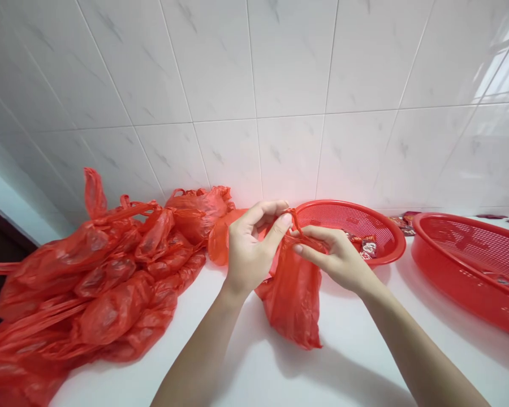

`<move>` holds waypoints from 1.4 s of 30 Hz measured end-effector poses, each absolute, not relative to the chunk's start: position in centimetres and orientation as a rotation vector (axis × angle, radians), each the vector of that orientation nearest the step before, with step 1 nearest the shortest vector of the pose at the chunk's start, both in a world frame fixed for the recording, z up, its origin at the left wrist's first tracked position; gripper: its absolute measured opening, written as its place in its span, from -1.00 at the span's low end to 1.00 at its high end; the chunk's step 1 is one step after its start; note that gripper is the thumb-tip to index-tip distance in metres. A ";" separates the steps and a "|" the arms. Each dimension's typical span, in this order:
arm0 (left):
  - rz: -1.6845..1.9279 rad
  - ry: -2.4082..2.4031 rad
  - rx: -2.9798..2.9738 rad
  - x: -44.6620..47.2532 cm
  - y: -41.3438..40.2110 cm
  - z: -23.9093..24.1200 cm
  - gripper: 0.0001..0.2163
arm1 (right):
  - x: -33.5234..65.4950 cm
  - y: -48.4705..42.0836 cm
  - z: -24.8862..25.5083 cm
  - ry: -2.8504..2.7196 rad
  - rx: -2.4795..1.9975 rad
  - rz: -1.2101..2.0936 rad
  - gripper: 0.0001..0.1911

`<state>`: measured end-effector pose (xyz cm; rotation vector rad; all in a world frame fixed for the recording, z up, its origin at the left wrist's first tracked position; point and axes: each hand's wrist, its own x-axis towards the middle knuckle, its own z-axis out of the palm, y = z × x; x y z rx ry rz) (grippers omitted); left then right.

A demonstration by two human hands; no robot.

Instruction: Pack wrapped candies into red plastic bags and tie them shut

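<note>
A small red plastic bag (294, 297) hangs just above the white counter (352, 362), bulging at the bottom. My left hand (250, 251) pinches its handles at the top between thumb and forefinger. My right hand (339, 257) grips the same handles from the right side, fingers closed on the thin plastic. The two hands nearly touch over the bag's neck. What is inside the bag is hidden.
A heap of filled red bags (110, 282) covers the counter's left part. A round red mesh basket (382, 220) with a few small wrapped packets stands behind my hands. A second red basket (470, 277) sits at right. White tiled wall behind.
</note>
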<state>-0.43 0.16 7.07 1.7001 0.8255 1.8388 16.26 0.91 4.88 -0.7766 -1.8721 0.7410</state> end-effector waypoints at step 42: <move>1.604 0.565 1.898 -1.2 -1.2 7.6 -0.78 | 15.3 -0.2 4.9 -1.431 -0.762 1.084 -0.78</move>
